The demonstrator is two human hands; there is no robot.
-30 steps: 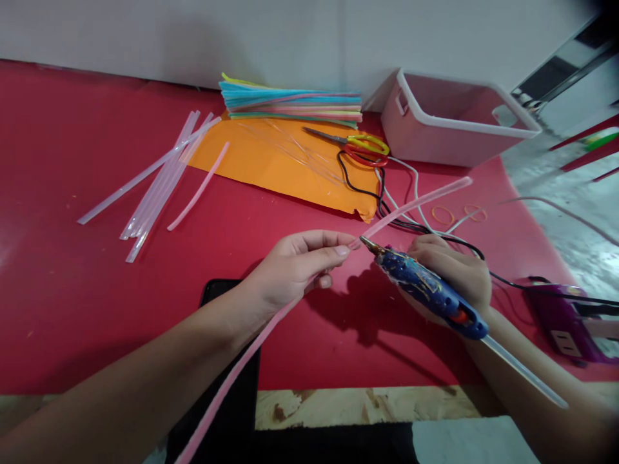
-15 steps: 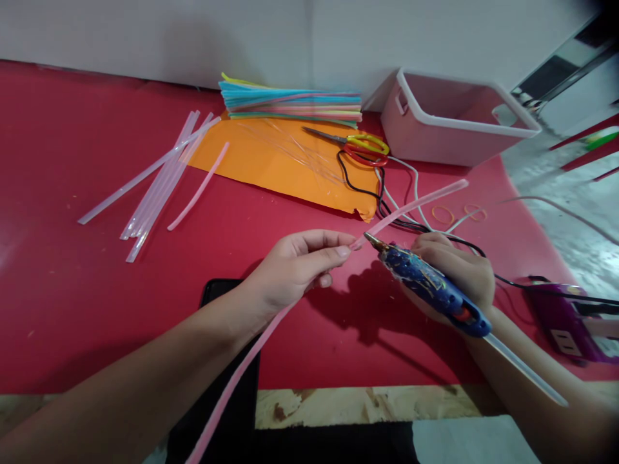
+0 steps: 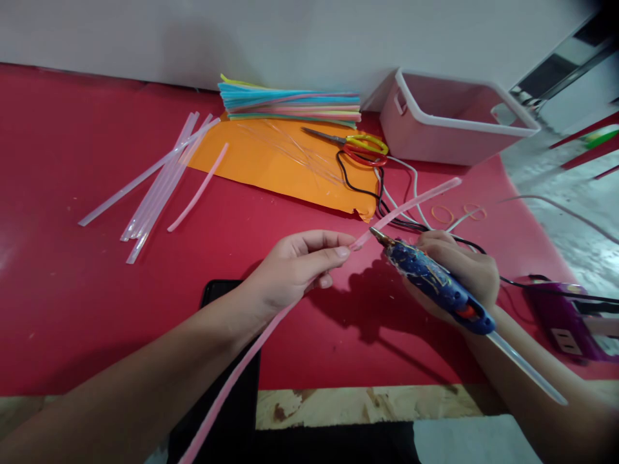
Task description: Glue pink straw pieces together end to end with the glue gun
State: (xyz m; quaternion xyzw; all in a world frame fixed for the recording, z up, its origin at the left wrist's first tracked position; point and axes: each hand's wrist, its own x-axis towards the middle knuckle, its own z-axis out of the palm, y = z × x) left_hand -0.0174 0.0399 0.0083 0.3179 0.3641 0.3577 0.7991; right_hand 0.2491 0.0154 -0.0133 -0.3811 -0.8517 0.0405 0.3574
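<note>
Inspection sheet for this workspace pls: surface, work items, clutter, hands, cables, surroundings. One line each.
Surface: red covering, small specks on it; wood edge in front.
Work items: long pink stem; blue glue gun, glue stick out its back, nozzle at the stem, contact unclear.
Clutter: multicoloured bundle, orange envelope, scissors, clear sticks, short pink stem, rubber bands, pink bin.
Hands: left hand pinches the long stem; right hand grips the glue gun.
Cables: black cord and white cord tangle near the envelope; purple power strip at right, connections unclear.
Surroundings: pale wall behind; floor at right.
</note>
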